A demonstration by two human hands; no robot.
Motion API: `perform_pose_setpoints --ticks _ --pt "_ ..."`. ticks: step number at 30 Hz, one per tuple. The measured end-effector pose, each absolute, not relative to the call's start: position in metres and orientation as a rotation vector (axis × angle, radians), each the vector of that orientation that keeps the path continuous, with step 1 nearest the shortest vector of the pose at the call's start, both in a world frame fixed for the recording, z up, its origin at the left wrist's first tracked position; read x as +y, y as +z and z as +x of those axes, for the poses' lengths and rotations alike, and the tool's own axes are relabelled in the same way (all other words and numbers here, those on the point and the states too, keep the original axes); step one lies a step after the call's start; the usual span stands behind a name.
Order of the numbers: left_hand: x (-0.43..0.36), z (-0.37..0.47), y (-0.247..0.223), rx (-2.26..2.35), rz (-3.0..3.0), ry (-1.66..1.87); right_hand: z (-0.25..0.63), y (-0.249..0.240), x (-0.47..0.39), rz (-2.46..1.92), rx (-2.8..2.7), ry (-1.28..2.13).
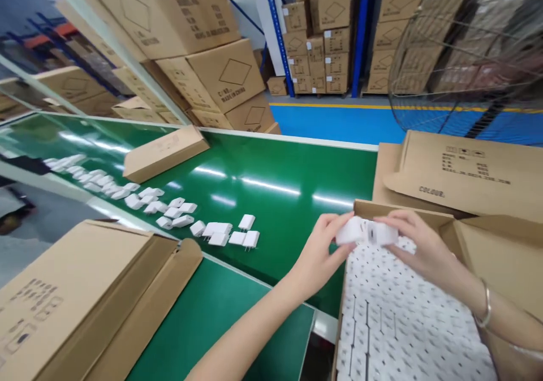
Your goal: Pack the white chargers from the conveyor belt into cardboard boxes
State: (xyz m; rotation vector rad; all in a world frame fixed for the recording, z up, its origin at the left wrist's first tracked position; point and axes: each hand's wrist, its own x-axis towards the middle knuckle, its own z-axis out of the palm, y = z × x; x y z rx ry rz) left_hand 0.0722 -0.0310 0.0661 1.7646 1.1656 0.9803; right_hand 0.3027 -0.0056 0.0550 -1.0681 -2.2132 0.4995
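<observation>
Over the far end of an open cardboard box (441, 218), my left hand (324, 245) grips a white charger (350, 231) between thumb and fingers. My right hand (418, 239) is closed on another white charger (385, 234), held close beside the first; a dark port shows where they meet. Motion blurs both, so I cannot tell if they touch or if each hand has more than one. Beneath them, rows of white chargers (382, 307) fill the box, small prongs pointing up. A bracelet circles my right wrist.
Loose white chargers (218, 238) lie strung along the green conveyor belt (280, 166). A flat carton (165, 152) rests across the belt. Another carton (85, 290) stands at the near left. Stacked cartons (229, 76) rise behind, and a large fan (462, 59) stands at the right.
</observation>
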Motion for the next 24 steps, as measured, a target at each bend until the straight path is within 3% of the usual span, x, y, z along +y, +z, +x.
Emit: perform_pose_setpoints --ticks 6,12,18,24 --pt "0.043 0.212 0.027 1.201 1.935 0.665 0.426 0.004 0.016 -1.751 -2.208 0.044" --pt "0.052 0.289 0.000 1.094 2.358 0.268 0.465 -0.011 0.015 -1.678 -2.332 0.190" --pt "0.051 0.289 0.003 0.980 2.409 -0.032 0.468 -0.028 0.017 -1.660 -2.419 0.224" --pt "0.028 0.176 0.025 1.142 2.448 0.399 0.451 -0.030 0.040 -1.612 -2.439 -0.048"
